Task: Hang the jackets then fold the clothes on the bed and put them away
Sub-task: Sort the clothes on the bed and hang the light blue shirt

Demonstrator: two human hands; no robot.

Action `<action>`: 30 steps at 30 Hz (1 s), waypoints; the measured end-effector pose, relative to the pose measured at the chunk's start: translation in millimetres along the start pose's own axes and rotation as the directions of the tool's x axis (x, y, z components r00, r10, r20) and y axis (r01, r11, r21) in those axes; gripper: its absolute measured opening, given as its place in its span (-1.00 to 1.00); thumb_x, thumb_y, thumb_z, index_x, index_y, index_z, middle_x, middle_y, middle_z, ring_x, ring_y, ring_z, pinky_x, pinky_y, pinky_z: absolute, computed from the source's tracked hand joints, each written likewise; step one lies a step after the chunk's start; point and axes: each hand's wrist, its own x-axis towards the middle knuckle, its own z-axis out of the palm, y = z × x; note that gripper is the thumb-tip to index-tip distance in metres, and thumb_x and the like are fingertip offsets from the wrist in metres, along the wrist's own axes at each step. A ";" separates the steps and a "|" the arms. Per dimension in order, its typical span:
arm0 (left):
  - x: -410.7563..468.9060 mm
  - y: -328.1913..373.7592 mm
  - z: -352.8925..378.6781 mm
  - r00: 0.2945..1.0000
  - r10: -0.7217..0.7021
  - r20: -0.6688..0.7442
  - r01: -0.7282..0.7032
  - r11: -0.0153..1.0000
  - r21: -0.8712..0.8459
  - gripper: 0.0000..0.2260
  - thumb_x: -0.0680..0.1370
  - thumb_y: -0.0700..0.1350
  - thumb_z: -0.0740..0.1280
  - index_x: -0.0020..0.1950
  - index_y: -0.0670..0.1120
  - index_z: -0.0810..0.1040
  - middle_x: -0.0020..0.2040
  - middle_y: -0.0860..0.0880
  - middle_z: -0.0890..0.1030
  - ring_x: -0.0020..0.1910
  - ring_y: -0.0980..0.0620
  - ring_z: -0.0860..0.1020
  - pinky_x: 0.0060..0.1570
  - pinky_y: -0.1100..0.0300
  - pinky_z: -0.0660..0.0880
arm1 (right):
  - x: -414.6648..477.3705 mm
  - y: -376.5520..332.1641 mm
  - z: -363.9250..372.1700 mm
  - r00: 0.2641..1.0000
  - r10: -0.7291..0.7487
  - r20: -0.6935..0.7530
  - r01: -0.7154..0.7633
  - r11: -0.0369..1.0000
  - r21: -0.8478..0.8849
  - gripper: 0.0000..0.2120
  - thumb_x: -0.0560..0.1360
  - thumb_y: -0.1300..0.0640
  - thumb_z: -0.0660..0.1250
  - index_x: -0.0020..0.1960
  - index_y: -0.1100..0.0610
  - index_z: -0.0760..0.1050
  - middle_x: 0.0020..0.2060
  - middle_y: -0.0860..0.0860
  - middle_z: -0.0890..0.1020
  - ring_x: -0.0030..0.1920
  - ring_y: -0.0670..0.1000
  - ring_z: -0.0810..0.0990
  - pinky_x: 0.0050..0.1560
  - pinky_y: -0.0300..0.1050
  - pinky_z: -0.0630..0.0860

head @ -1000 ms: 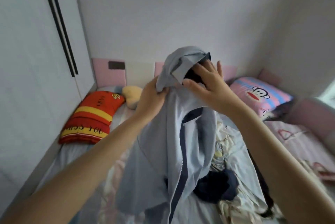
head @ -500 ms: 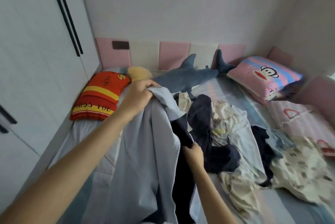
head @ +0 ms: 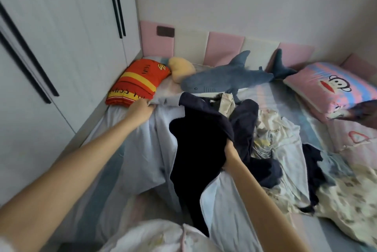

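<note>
the light blue jacket is laid lengthwise toward the headboard, far end pinched by the left hand, navy lining seemingly gripped by the right hand.

1. The jacket lies spread on the left part of the bed; the wardrobe stands left of the bed.
2. A heap of clothes lies just right of the jacket, touching it.
3. Behind them, along the headboard, lie a cushion at left, a shark toy in the middle, a pillow at right.
</note>
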 end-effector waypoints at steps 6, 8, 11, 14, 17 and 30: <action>-23.4 12.6 -32.9 0.974 -0.198 0.107 0.225 0.884 -0.410 -0.91 0.45 -0.15 0.32 -0.24 -0.13 0.50 -0.21 -0.13 0.54 -0.14 -0.07 0.49 -0.15 0.06 0.34 | -55.8 -69.6 -19.4 0.925 0.088 0.370 0.008 0.968 -0.250 -0.52 0.48 -0.18 0.34 0.19 0.18 0.55 0.02 0.16 0.68 0.01 0.14 0.65 0.15 0.03 0.54; -28.8 48.4 -45.2 0.962 -0.061 0.266 0.210 0.789 -0.578 -0.89 0.40 -0.12 0.32 -0.18 -0.13 0.60 -0.08 -0.19 0.66 -0.06 -0.13 0.59 0.02 0.00 0.46 | -86.9 -109.3 -16.9 0.849 0.084 0.522 0.097 0.946 -0.310 -0.65 0.43 -0.10 0.40 0.01 0.17 0.62 -0.09 0.14 0.71 -0.11 0.07 0.69 0.00 -0.06 0.58; -35.1 99.5 -68.3 0.884 0.194 0.424 0.178 0.700 -0.692 -0.65 0.37 -0.12 0.33 0.12 -0.17 0.62 0.09 -0.24 0.63 0.10 -0.18 0.59 0.21 -0.03 0.44 | -124.6 -166.2 -22.0 0.802 -0.077 0.592 0.331 0.883 -0.334 -0.74 0.39 -0.06 0.38 -0.09 0.12 0.62 -0.17 0.04 0.72 -0.23 -0.06 0.69 -0.12 -0.20 0.59; -19.4 115.6 -101.3 0.902 0.255 0.348 0.063 0.720 -0.691 -0.65 0.29 -0.08 0.38 0.04 -0.16 0.66 0.01 -0.21 0.67 0.00 -0.12 0.64 0.16 0.00 0.49 | -146.9 -209.9 -52.3 0.722 -0.039 0.691 0.406 0.832 -0.378 -0.50 0.26 -0.22 0.52 0.02 0.11 0.59 -0.08 0.03 0.72 -0.08 -0.03 0.70 -0.15 -0.24 0.60; 17.2 118.7 -100.8 0.963 0.184 0.197 -0.035 0.810 -0.585 -0.92 0.42 -0.13 0.38 -0.13 -0.10 0.63 -0.18 -0.06 0.69 -0.25 0.10 0.64 -0.19 0.25 0.51 | -124.8 -242.5 -78.9 0.832 -0.014 0.554 0.414 0.680 -0.605 -0.42 0.23 -0.22 0.52 0.12 0.09 0.56 0.01 0.03 0.69 0.01 0.02 0.67 0.07 -0.14 0.56; 139.1 79.0 162.8 0.988 0.149 -0.037 -0.146 0.988 0.058 -0.13 0.44 0.09 0.42 0.56 -0.09 -0.04 0.55 -0.19 -0.01 0.53 -0.16 0.02 0.40 -0.13 0.13 | 118.6 -140.1 -32.2 0.782 -0.610 -0.124 0.301 0.545 -0.782 0.04 0.39 0.00 0.47 0.55 0.06 -0.23 0.55 0.08 -0.07 0.54 0.09 -0.11 0.48 0.15 -0.09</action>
